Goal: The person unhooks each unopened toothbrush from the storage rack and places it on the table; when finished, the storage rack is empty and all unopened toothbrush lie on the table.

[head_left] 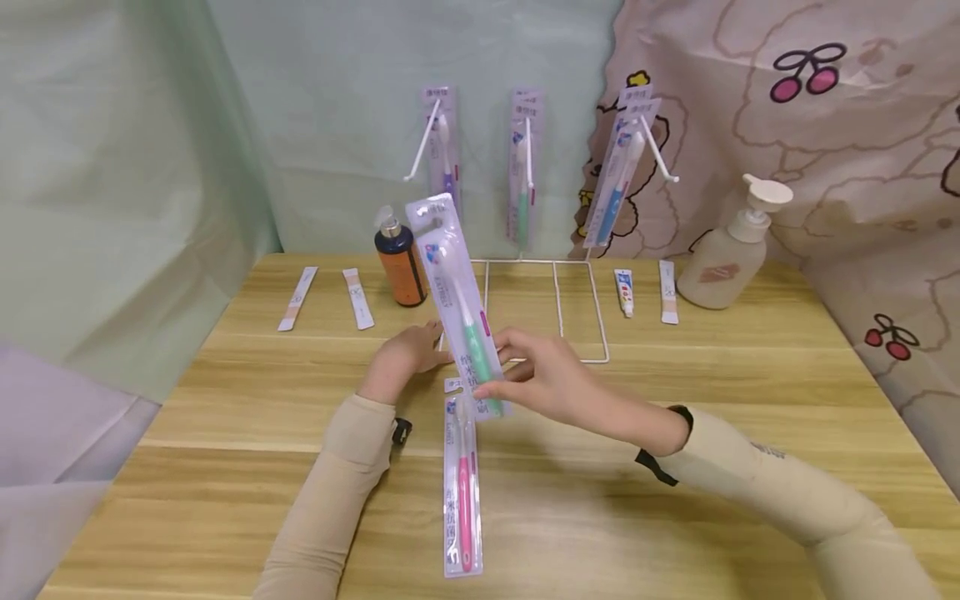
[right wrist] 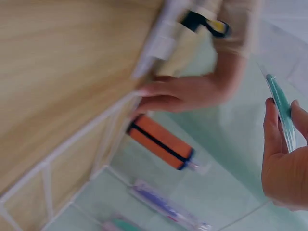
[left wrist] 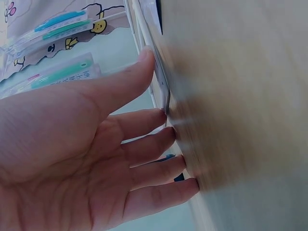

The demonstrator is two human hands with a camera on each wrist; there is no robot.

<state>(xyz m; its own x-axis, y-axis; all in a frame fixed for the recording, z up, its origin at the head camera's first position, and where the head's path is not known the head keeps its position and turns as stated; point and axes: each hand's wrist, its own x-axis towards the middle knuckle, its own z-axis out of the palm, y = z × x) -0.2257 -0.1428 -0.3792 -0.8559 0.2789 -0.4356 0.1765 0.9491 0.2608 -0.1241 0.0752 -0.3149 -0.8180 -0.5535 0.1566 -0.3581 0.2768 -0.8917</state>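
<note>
My right hand (head_left: 555, 379) pinches the lower end of a packaged green toothbrush (head_left: 453, 292) between thumb and fingers, tilted above the table. In the right wrist view, this green toothbrush (right wrist: 280, 101) appears edge-on. My left hand (head_left: 405, 358) rests by the front left corner of a white wire rack (head_left: 532, 262). Its fingertips touch the tabletop, and in the left wrist view the thumb (left wrist: 147, 55) lies against the rack's wire. Flat on the table below the hands lies a packaged pink toothbrush (head_left: 465, 508), its top partly overlapped by the green one.
Packaged purple (head_left: 444, 150), green (head_left: 521, 192) and blue toothbrushes (head_left: 618, 187) hang on the rack's hooks. An orange-and-black pump bottle (head_left: 405, 267) stands left, a cream pump bottle (head_left: 723, 258) right. Small sachets (head_left: 297, 298) and a toothpaste tube (head_left: 624, 292) lie along the back.
</note>
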